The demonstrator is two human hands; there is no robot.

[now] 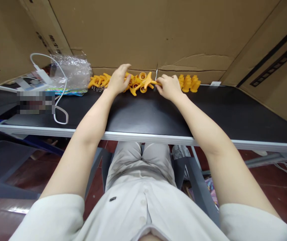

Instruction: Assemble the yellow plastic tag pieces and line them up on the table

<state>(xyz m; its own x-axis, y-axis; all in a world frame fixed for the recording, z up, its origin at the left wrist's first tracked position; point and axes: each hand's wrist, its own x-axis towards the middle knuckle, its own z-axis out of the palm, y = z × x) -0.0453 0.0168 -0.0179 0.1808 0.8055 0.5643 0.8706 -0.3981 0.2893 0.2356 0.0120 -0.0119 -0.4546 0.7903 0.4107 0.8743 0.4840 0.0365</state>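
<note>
Yellow T-shaped plastic parts and small round cups lie in a row at the back of the black table. My right hand (170, 87) has its fingers closed at the narrow end of a yellow T-shaped part (148, 80), whose wide end points left. Over the left side of the pile is my left hand (119, 79), thumb and fingers apart, with nothing visible in it. Yellow cups (142, 76) with open mouths lie between my hands. More yellow T-shaped parts (99, 80) are left of my left hand, beside small metal springs (98, 89). Upright yellow spool-like pieces (190, 83) stand right of my right hand.
A cardboard wall (158, 33) rises right behind the parts. On the left are a clear plastic bag (70, 72), a white cable (64, 87) and a blurred-out item (35, 102). The table's metal front edge (146, 136) runs under my forearms.
</note>
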